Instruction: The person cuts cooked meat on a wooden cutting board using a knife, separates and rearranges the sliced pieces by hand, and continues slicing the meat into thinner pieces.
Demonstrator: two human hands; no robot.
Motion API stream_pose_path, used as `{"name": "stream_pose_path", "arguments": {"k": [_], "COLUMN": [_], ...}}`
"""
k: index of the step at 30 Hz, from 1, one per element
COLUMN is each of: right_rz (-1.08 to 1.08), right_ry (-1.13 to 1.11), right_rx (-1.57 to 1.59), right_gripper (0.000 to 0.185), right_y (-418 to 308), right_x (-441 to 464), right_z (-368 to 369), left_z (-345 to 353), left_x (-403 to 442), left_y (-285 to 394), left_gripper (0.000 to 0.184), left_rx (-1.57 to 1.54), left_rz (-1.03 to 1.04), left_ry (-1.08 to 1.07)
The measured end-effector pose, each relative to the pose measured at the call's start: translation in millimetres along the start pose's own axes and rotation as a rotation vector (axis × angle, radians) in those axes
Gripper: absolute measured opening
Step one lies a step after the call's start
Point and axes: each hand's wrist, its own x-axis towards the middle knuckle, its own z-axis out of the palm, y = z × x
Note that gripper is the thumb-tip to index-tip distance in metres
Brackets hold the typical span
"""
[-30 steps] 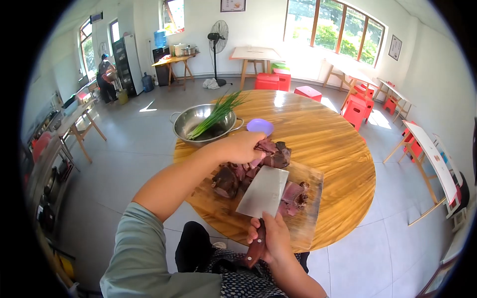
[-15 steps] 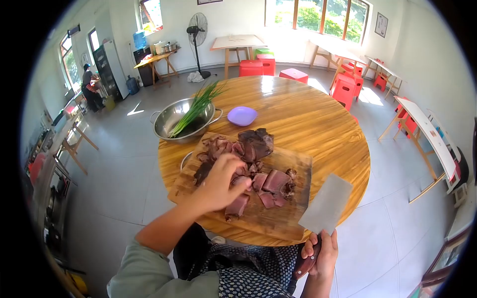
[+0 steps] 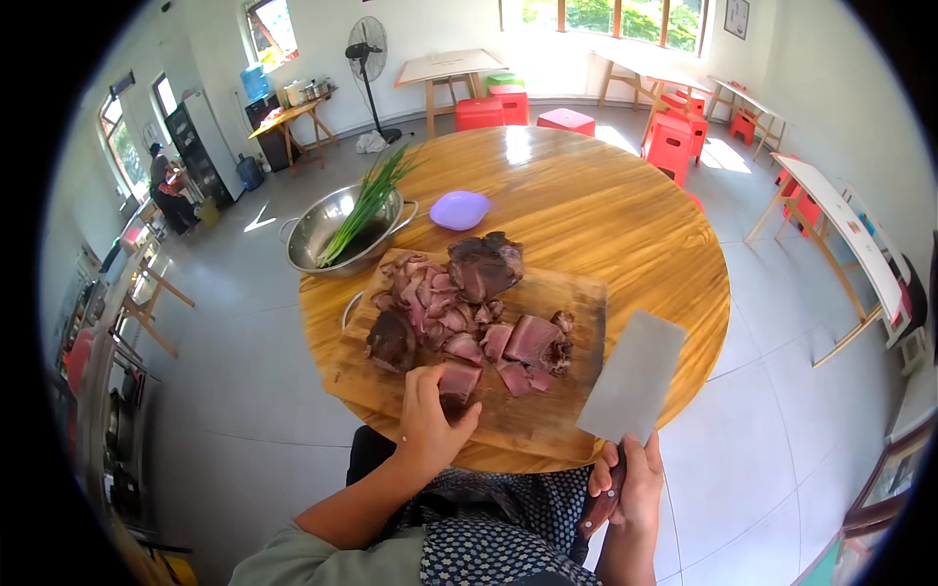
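My left hand [image 3: 427, 422] has its thumb and fingers around a block of dark-rimmed, reddish meat [image 3: 459, 379] at the near edge of a wooden cutting board [image 3: 532, 425]. Wrapped round a brown wooden handle, my right hand [image 3: 637, 488] holds a cleaver [image 3: 635, 376], its broad grey blade upright beside the board's right side. Behind my left hand lies a heap of sliced meat [image 3: 430, 298]. Larger dark chunks [image 3: 486, 266] sit at the back of the board, and cut pieces [image 3: 535, 342] lie right of centre.
The board rests on a round wooden table [image 3: 645, 234]. Past its far left corner stand a steel bowl [image 3: 337, 210] with green scallions [image 3: 366, 210] and a purple dish [image 3: 459, 209]. Red stools [image 3: 667, 146] and side tables line the room; another person [image 3: 171, 190] is far left.
My left hand has come down from above the meat heap to the block at the board's near edge. The cleaver stays in my right hand. The view has shifted slightly.
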Motion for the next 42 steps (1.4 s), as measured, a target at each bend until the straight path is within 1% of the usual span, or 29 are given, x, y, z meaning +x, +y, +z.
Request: {"name": "stream_pose_path", "arguments": {"k": [2,3,4,6,7,8,10,11,12,14,15,17,18,20,22,23,24,26,27,29,30,32,33,35,36,38,39,40,42], "right_rz": [-0.011,-0.008,-0.001,-0.004,-0.016,-0.028,-0.052,-0.082,-0.089,-0.122,-0.129,-0.114,-0.117,-0.076,-0.088,-0.098,-0.096,-0.098,-0.103,-0.101,-0.105,-0.115,-0.118,-0.123,-0.123,-0.124,-0.12,-0.119,-0.117], "right_ry": [-0.006,-0.014,-0.021,0.001,0.015,0.029,0.032,0.031,0.03,0.034,0.031,0.03,0.029,0.02,0.041,0.059,0.063,0.062,0.064,0.056,0.063,0.068,0.078,0.102,0.107,0.089,0.092,0.09,0.088], "right_rx": [-0.016,-0.01,-0.004,-0.013,-0.046,-0.079,-0.075,-0.068,-0.072,-0.049,-0.053,-0.071,-0.072,-0.056,-0.051,-0.057,-0.061,-0.008,-0.009,0.005,0.005,0.016,0.016,0.016,0.017,0.009,0.007,0.0,-0.009], "right_gripper": [0.019,0.019,0.019,0.018,0.017,0.017,0.017,0.017,0.017,0.016,0.016,0.016,0.016,0.02,0.02,0.019,0.019,0.019,0.019,0.019,0.019,0.018,0.018,0.017,0.017,0.017,0.017,0.016,0.016], "right_y": [-1.7,-3.4,-5.3,-9.8,-12.1,-13.3,-12.8,-13.4,-14.1,-13.8,-15.5,-18.3,-19.2,-19.8,-16.3,-15.2,-14.1,-14.1,-15.1,-15.6,-16.1,-17.1,-17.1,-15.5,-15.7,-16.8,-17.2,-18.4,-19.3], "right_x": [-0.7,-0.8,-1.7,-3.1,-2.6,-2.3,0.4,1.8,2.4,2.6,1.9,0.2,-1.9,-5.7,-4.8,-4.9,-3.8,0.6,0.6,0.3,-0.9,-3.6,-4.5,-4.2,-4.5,-3.9,-3.4,-3.0,-2.2], "right_z": [0.4,1.2,1.2,-1.7,-5.0,-7.4,-9.0,-9.7,-9.3,-6.3,-5.4,-4.7,-7.7,-18.1,-27.0,-30.9,-32.8,-33.2,-33.6,-34.0,-34.0,-35.3,-37.5,-41.1,-41.8,-42.8,-42.6,-42.0,-40.3], "left_z": [6.2,3.6,-3.1,-26.0,-40.5,-49.3,-61.2,-61.6,-52.3,-22.2,-6.1,20.4,21.5,20.4,24.6,22.3,22.2,36.9,42.6,50.7,50.0,46.6,48.2,47.7,44.9,34.3,29.3,30.4,35.8], "left_x": [3.1,5.8,10.0,23.9,32.9,39.9,50.0,52.9,52.4,49.2,48.7,52.1,55.6,67.1,94.1,108.7,125.4,143.0,149.9,164.3,170.9,182.0,183.0,185.1,186.8,191.1,194.8,198.6,206.3], "left_y": [-9.1,-11.6,-11.2,-2.0,7.9,19.7,39.5,46.2,52.1,61.7,62.0,57.8,56.4,50.0,32.6,26.7,17.3,-4.8,-7.0,-8.3,-4.8,3.7,3.0,-1.6,-1.0,4.9,9.2,10.7,17.7], "left_gripper": [0.059,0.057,0.057,0.055,0.055,0.055,0.053,0.049,0.049,0.042,0.042,0.027,0.027,0.019,0.021,0.031,0.045,0.057,0.057,0.067,0.067,0.068,0.068,0.07,0.07,0.071,0.075,0.075,0.08], "left_rx": [0.059,0.038,0.03,0.069,0.157,0.153,0.322,0.419,0.415,0.343,0.341,0.304,0.304,-0.032,-0.22,-0.099,-0.011,0.035,0.032,-0.008,-0.012,0.025,0.019,0.061,0.059,-0.043,-0.074,-0.077,-0.064], "left_rz": [0.045,0.033,0.039,0.154,0.247,0.245,0.342,0.502,0.505,0.66,0.664,0.718,0.721,0.623,0.463,0.503,0.55,0.532,0.537,0.422,0.428,0.381,0.387,0.373,0.374,0.274,0.289,0.283,0.226], "left_ry": [0.069,0.078,0.074,0.032,-0.031,-0.034,-0.392,-0.542,-0.535,-0.657,-0.65,-0.691,-0.689,-0.678,-0.678,-0.583,-0.575,-0.658,-0.656,-0.933,-0.937,-1.075,-1.081,-0.991,-0.995,-0.933,-0.902,-0.904,-0.77]}}
